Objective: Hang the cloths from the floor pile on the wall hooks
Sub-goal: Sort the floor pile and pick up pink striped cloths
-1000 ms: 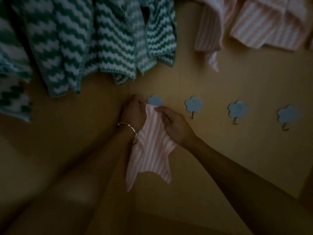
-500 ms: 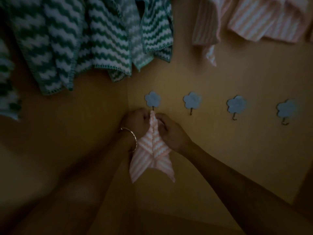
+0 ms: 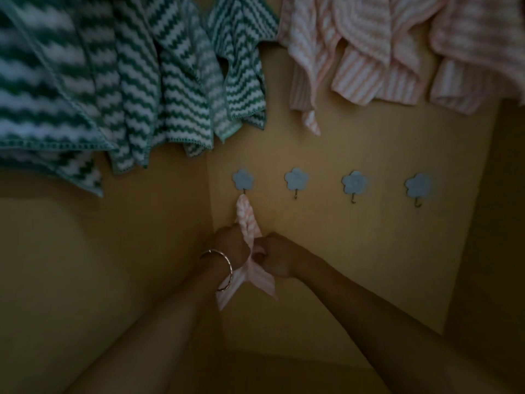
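Observation:
A pink-and-white striped cloth point(image 3: 246, 220) hangs by its top corner from the leftmost blue flower hook point(image 3: 243, 180) on the yellow wall. My left hand point(image 3: 230, 245), with a bangle on the wrist, and my right hand point(image 3: 274, 257) both grip the cloth's lower part, just below the hook. The cloth's tails stick out under the hands. Three more blue flower hooks point(image 3: 296, 179), point(image 3: 354, 182), point(image 3: 418, 186) stand bare to the right. The floor pile is out of view.
Several green zigzag cloths point(image 3: 136, 81) hang along the upper left and several pink striped cloths point(image 3: 377, 52) along the upper right. A wall corner point(image 3: 208, 251) runs down just left of the hooks. The scene is dim.
The cloth's top went from held against the leftmost hook to caught on it. Both hands slid down the cloth, which is now pulled into a narrow strip.

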Motion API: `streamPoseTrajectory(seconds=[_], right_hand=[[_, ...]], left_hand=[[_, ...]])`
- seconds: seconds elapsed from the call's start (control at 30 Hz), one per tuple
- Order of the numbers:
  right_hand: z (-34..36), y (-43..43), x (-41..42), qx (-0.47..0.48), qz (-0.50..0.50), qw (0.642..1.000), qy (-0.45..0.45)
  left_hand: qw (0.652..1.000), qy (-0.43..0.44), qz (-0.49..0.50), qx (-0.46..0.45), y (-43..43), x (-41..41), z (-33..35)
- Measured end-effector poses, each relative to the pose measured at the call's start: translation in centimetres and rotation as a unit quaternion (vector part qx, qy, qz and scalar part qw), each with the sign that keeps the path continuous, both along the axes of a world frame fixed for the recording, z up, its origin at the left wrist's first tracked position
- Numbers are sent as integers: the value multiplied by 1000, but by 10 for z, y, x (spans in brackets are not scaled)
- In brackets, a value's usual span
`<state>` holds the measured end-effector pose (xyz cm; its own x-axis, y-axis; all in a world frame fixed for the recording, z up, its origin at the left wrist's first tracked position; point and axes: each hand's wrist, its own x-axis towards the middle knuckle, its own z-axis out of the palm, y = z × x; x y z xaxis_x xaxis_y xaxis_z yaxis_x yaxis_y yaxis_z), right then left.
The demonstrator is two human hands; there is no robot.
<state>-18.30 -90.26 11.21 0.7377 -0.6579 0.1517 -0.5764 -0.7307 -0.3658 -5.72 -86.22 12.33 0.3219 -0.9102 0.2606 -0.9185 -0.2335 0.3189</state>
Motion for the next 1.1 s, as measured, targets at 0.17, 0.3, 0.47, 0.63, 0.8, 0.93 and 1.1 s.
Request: streamPoseTrajectory(seconds=[0.17, 0.3, 0.47, 0.63, 0.8, 0.93, 1.1], right_hand=[[-6, 25, -17, 24, -4, 999, 38], [-30, 34, -34, 51, -17, 996, 75], [-59, 39, -75, 104, -42, 991, 71], [-91, 51, -117, 150, -81, 981, 95], [-100, 78, -152, 169, -131, 972, 94], [-100, 104, -177, 182, -206, 959, 71], [-119, 152, -182, 190, -290, 937, 53]], left_hand=[[999, -26, -18, 38, 23, -20, -29], [995, -36, -33, 85, 33, -41, -55], [992, -28, -78, 90, 43, -75, -85], [980, -25, -143, 139, 66, -109, -121], [977, 69, -180, 91, 81, -132, -127], [960, 92, -241, 105, 96, -152, -134], [936, 84, -326, 104, 124, -159, -149]])
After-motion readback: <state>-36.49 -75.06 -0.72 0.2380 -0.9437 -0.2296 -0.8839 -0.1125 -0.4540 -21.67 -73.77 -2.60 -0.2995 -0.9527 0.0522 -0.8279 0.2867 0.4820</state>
